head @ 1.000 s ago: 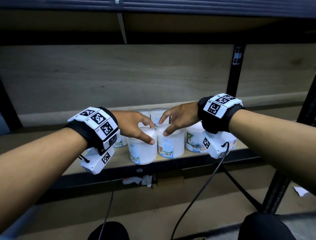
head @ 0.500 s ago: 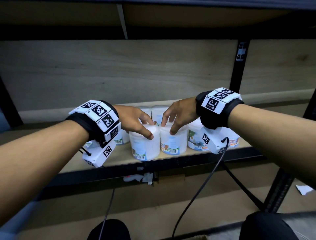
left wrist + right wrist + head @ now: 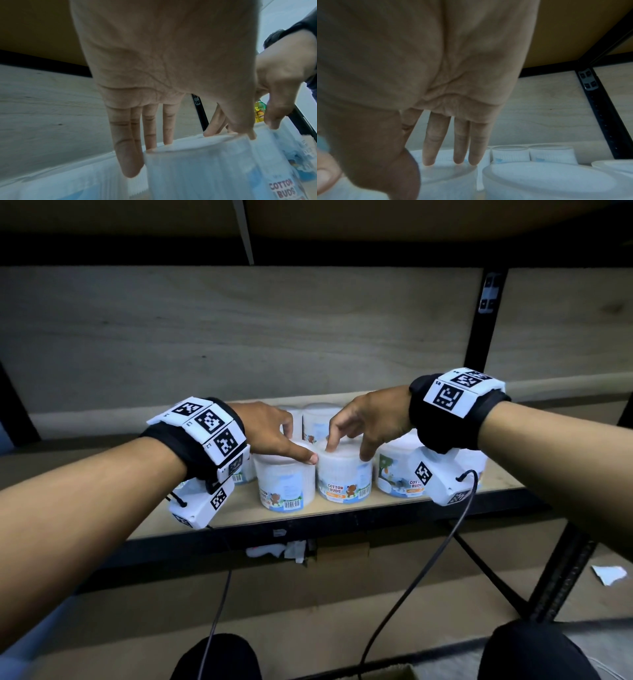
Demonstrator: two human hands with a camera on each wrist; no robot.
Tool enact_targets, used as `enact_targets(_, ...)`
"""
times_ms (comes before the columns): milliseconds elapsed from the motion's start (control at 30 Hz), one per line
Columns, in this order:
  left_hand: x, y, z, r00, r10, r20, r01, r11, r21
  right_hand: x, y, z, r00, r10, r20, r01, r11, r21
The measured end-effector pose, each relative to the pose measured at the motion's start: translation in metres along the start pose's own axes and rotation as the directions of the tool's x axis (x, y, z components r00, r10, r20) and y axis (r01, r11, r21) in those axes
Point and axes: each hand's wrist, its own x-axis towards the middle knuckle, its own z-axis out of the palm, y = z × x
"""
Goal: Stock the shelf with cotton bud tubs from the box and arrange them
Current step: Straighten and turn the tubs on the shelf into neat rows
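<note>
Several white cotton bud tubs stand on the wooden shelf (image 3: pixel 239 513). My left hand (image 3: pixel 295 445) grips the lid of the left front tub (image 3: pixel 286 486) from above, thumb on the near right rim, fingers over the far rim. My right hand (image 3: pixel 347 448) holds the lid of the middle front tub (image 3: pixel 344 479) the same way; its "COTTON BUDS" label faces me. The left wrist view shows the left hand (image 3: pixel 197 146) on its tub (image 3: pixel 205 170). In the right wrist view the right hand (image 3: pixel 436 169) has its fingertips on the lid of its tub (image 3: pixel 452 174).
A wider tub (image 3: pixel 397 474) stands right of the middle one, and more tubs (image 3: pixel 317 419) fill the row behind. A black upright post (image 3: pixel 479 337) rises at the back right. The upper shelf hangs low overhead. Cables dangle from both wrists, and torn paper (image 3: pixel 284 549) sits under the shelf edge.
Both front tubs have turned under my hands, their barcodes sliding right and the printed labels coming to the front. The hands stay on the lids.
</note>
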Motion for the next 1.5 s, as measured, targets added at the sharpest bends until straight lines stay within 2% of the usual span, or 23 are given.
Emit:
enact_targets(167, -0.001, -0.002, -0.001, 0.999, 0.031, 0.017, -0.031, 0.999, 0.036, -0.004, -0.008, -0.005, 0.995, 0.077, -0.070, -0.082, 0.994, -0.076)
enact_targets(233, -0.003, -0.003, -0.004, 0.996, 0.069, 0.055, -0.069, 0.998, -0.009, -0.002, -0.012, -0.004, 0.987, 0.121, -0.107, -0.128, 0.989, -0.068)
enact_targets(400, -0.007, -0.008, -0.008, 0.986, 0.143, 0.081, -0.138, 0.988, -0.071, 0.011, -0.015, 0.005, 0.976, 0.191, -0.107, -0.201, 0.975, -0.096)
enact_targets(533, -0.006, -0.011, -0.006, 0.986, 0.151, 0.068, -0.145, 0.986, -0.085, 0.015, -0.017, 0.005, 0.971, 0.214, -0.110, -0.227, 0.966, -0.121)
enact_targets(767, -0.006, -0.008, -0.007, 0.987, 0.149, 0.055, -0.146, 0.988, -0.047, 0.009, -0.015, 0.006, 0.977, 0.177, -0.119, -0.188, 0.978, -0.092)
enact_targets(933, -0.007, -0.004, -0.006, 0.988, 0.139, 0.064, -0.133, 0.987, -0.092, 0.003, -0.016, 0.006, 0.980, 0.159, -0.118, -0.174, 0.977, -0.122)
enact_targets(1233, -0.008, 0.005, 0.000, 0.999, 0.028, 0.025, -0.027, 0.999, -0.047, -0.004, -0.015, 0.008, 0.984, 0.140, -0.106, -0.150, 0.984, -0.097)
enact_targets(1500, -0.005, 0.008, 0.003, 1.000, -0.002, -0.023, 0.001, 0.999, -0.042, -0.003, -0.008, 0.009, 0.989, 0.101, -0.110, -0.107, 0.993, -0.051)
